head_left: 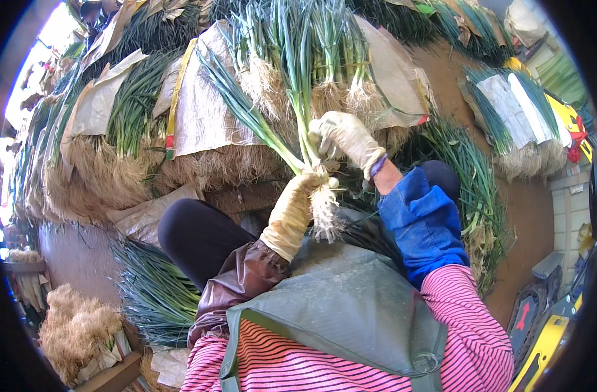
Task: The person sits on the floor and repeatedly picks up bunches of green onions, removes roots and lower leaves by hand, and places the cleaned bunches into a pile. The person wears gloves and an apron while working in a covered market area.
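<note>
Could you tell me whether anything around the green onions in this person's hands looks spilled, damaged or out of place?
Nothing stands out. The left hand grips the green onions just above their white roots, and the right hand holds their stalks. Wrapped bundles lie stacked ahead, and loose trimmings lie on the floor at right.

A farm produce sorting shed, by the look of it: bundles of green onions (pixel 298 72) with bushy roots lie stacked everywhere on a bare dirt floor (pixel 527 209), wrapped in paper sheets (pixel 207 104), with heaps of cut roots (pixel 73 330) off to one side.
</note>
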Action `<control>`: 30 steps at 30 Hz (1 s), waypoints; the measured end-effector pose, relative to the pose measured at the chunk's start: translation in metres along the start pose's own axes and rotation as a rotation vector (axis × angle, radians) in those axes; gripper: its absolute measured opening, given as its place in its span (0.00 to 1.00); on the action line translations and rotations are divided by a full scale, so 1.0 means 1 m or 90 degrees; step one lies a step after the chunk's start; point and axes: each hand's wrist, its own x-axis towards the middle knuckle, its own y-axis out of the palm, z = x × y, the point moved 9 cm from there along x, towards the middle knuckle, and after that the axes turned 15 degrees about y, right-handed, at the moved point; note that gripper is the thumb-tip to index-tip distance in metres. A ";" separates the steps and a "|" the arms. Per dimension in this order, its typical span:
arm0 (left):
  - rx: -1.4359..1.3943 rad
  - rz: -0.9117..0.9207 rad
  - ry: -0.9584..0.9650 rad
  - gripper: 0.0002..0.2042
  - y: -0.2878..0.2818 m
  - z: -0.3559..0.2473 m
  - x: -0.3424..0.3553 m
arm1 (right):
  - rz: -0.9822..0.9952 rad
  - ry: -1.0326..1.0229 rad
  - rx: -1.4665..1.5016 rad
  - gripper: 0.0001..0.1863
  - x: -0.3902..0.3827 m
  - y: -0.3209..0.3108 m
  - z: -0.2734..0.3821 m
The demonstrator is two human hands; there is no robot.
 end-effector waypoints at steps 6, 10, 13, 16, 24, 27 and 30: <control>-0.101 -0.028 0.068 0.12 0.025 -0.015 -0.014 | 0.252 0.051 -0.086 0.25 -0.010 0.039 -0.015; -0.123 0.022 0.048 0.10 0.033 -0.014 -0.014 | 0.328 0.099 0.147 0.16 -0.021 0.049 -0.021; -0.104 -0.034 0.042 0.08 0.036 -0.011 -0.020 | 0.286 0.034 0.107 0.13 -0.019 0.046 -0.019; -0.120 0.003 0.035 0.10 0.026 -0.009 -0.015 | 0.078 -0.178 -0.098 0.14 -0.020 0.033 -0.005; -0.148 -0.028 -0.019 0.11 0.018 -0.004 -0.014 | 0.082 -0.087 0.123 0.15 -0.045 0.016 0.013; -0.069 -0.076 -0.034 0.12 0.000 0.001 -0.010 | 0.159 -0.080 0.302 0.14 -0.055 0.004 0.032; -0.027 -0.085 -0.022 0.11 0.006 -0.003 -0.011 | 0.037 -0.123 0.064 0.15 -0.040 -0.009 0.023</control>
